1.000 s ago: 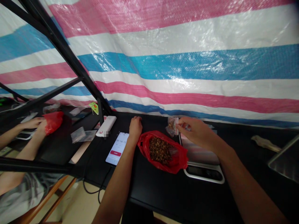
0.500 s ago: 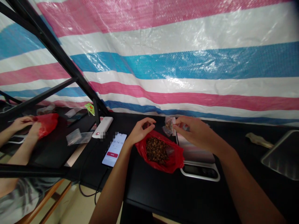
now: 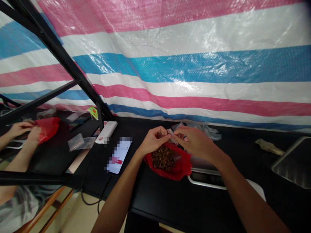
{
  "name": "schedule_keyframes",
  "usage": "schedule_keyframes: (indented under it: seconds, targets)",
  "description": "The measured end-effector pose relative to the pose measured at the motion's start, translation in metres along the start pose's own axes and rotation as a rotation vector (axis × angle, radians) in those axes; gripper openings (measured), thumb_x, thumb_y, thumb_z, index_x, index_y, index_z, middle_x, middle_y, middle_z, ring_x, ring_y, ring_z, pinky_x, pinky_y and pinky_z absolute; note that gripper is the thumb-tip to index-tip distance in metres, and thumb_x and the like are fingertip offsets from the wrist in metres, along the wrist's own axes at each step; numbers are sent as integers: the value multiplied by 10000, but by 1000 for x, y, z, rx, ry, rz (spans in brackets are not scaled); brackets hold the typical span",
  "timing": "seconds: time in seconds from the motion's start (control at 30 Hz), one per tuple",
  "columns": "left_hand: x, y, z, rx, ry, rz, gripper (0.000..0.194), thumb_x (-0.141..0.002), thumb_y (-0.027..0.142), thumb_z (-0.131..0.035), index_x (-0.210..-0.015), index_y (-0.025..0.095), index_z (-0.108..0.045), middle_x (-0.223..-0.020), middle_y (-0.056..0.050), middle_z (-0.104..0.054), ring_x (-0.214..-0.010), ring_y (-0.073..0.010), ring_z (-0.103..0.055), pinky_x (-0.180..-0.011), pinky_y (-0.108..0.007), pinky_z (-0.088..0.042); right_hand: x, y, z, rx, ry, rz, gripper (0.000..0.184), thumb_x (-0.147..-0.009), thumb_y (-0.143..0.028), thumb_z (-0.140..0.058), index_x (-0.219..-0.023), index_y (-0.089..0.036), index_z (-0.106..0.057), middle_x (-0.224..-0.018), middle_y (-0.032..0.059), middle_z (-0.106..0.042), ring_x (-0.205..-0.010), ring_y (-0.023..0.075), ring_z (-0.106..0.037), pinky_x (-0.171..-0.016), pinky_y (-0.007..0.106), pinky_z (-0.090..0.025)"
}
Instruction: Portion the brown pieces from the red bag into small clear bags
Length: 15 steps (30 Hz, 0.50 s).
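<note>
Right now the fingertips of my left hand (image 3: 153,141) and my right hand (image 3: 198,142) are pinched together on a tiny clear plastic bag (image 3: 171,134), so I'm working that little bag by hand right above the red plastic bag (image 3: 181,171). That red one's full of dried brown pieces (image 3: 163,158) and sits mid-bench near the back edge, right up against a digital scale (image 3: 206,180). The plastic's thin, so I'd say the next move calls for a careful, steady pinch from both sides.

A tarpaulin (image 3: 184,68) striped pink, white and blue; red plastic bag (image 3: 167,165).
</note>
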State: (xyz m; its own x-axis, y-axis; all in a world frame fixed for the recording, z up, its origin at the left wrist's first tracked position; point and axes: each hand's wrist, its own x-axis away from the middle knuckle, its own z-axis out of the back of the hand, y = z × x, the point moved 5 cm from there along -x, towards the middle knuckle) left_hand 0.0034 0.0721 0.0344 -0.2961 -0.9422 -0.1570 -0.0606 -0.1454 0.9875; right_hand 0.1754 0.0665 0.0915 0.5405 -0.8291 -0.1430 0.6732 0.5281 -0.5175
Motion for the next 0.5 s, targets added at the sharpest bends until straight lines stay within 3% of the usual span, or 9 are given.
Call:
schedule_keyframes:
  seconds: [0.13, 0.23, 0.33, 0.5]
  targets:
    - [1, -2, -3, -23, -21, 15, 337, -878, 467, -746, -905, 141, -664, -765, 5, -616, -685, -100, -540, -658, -232, -401, -1, -1, -4, 20, -20, -3, 236, -1006, -330, -533, -882, -235, -710, -927, 21, -713, -782, 173, -645, -688, 287, -399]
    - [0, -4, -4, -38, -36, 50, 376, -876, 494, -740, -975, 134, -691, -664, 38, -553, -588, -77, -470, -568, -216, -330, -3, -1, -6, 30, -15, -6, 234, -1008, -311, -526, -886, -229, -708, -935, 26, -704, -783, 170, -641, -697, 287, -401]
    - [0, -4, -4, 24, -49, 121, 426, -834, 524, -773, -989, 138, -679, -603, 69, -501, -508, -53, -390, -512, -213, -253, -3, 0, -6, 29, -7, -20, 227, -1013, -313, -526, -906, -225, -705, -947, 29, -707, -789, 174, -644, -699, 290, -407]
    - [3, -4, -9, 159, -118, 222, 454, -811, 555, -784, -951, 151, -632, -561, 81, -488, -462, -43, -369, -479, -208, -234, -2, 0, -7, 10, -9, -10, 225, -1020, -328, -521, -1003, -232, -724, -1010, 46, -725, -859, 199, -668, -736, 297, -442]
